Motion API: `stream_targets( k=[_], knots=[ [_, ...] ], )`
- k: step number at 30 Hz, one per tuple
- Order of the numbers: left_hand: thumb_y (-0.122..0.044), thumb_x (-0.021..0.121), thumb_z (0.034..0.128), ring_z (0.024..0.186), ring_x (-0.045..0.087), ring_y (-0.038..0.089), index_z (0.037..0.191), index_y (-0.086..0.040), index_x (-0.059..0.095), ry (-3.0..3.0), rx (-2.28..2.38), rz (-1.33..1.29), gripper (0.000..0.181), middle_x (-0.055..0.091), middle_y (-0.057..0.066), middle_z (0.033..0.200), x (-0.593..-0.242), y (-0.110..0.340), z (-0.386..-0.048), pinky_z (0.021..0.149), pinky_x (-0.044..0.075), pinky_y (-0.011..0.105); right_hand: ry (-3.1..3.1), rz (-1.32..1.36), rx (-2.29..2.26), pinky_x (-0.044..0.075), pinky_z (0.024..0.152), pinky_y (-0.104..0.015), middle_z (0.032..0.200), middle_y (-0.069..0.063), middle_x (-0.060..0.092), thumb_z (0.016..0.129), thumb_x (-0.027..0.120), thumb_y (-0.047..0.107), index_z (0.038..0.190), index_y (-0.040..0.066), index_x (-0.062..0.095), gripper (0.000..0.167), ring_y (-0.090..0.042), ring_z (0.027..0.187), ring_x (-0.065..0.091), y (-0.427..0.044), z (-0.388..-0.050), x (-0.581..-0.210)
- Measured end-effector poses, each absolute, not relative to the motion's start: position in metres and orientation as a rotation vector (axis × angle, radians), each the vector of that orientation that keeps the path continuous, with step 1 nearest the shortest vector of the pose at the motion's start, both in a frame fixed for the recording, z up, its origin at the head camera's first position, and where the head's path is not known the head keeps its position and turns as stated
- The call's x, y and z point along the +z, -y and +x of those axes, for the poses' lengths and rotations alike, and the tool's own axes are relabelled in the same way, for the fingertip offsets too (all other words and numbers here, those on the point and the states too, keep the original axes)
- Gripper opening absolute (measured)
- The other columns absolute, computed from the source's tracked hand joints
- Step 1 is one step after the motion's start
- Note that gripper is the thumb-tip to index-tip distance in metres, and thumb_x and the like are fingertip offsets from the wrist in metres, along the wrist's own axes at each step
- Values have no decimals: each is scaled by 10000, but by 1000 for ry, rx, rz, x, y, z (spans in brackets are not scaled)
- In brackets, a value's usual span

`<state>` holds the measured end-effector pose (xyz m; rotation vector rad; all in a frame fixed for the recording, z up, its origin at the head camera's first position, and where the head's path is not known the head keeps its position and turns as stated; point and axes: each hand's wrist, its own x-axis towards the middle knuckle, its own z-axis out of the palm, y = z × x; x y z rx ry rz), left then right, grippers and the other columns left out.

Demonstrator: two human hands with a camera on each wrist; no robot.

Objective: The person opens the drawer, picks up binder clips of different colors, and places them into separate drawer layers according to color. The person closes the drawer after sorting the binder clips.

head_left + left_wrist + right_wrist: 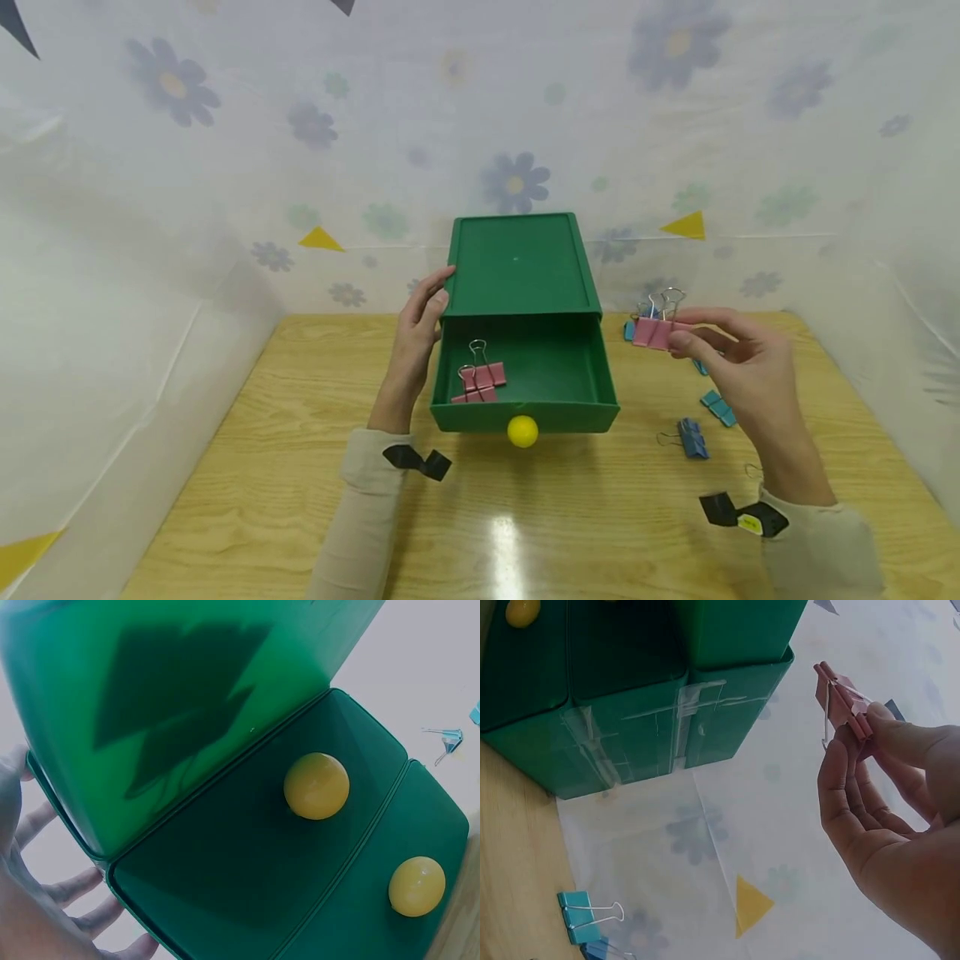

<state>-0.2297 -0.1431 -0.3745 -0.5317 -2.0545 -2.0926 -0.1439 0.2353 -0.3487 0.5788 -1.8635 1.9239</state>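
Note:
A green drawer unit (517, 262) has its top drawer (555, 367) pulled out, a yellow ball knob (522, 431) on its front. Inside, at the drawer's left, lie pink binder clips (483, 377). My left hand (412, 350) rests against the unit's left side; in the left wrist view its fingers (75, 889) are spread along the green edge. To the right of the drawer, my right hand (750, 367) pinches a pink binder clip (651, 333) between thumb and fingers, held up off the table. The right wrist view shows this pink clip (844, 701) at the fingertips.
Right of the unit, blue and teal binder clips lie on the wooden table (315, 500), among them a dark blue clip (692, 438) and a teal clip (718, 408). Two lower drawers with yellow knobs (316, 786) show below the top one. A flowered sheet (420, 125) hangs behind.

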Motion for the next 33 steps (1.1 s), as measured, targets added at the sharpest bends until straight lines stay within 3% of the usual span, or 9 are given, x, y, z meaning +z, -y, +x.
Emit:
stream_targets(
  k=[8,21,33],
  knots=[
    [-310,455,1092,1338,493,300,1543,-211,486,2044,-2108,-539,463,456,54,1526,-373,146,-229,1052,404,653,1922,582,1911,580,827,-258,1124,-143,690,904,654,-180,1139,-183,657,235,-191,915,726,-215,-136,-343],
    [-375,485,1077,1327,509,262,1517,-272,518,2054,-2094,-528,453,476,-1,1508,-374,144,-228,1040,417,645,2008,707,1807,579,846,-271,1140,-139,701,893,670,-182,1098,-108,707,221,-192,976,710,-185,-127,-341],
    [-291,453,1092,1345,486,285,1548,-201,479,2034,-2116,-538,466,448,57,1532,-372,145,-227,1041,416,647,2025,878,1714,562,877,-267,1106,-182,701,866,683,-207,1038,-34,741,251,-234,1061,676,-171,-132,-322]
  ],
)
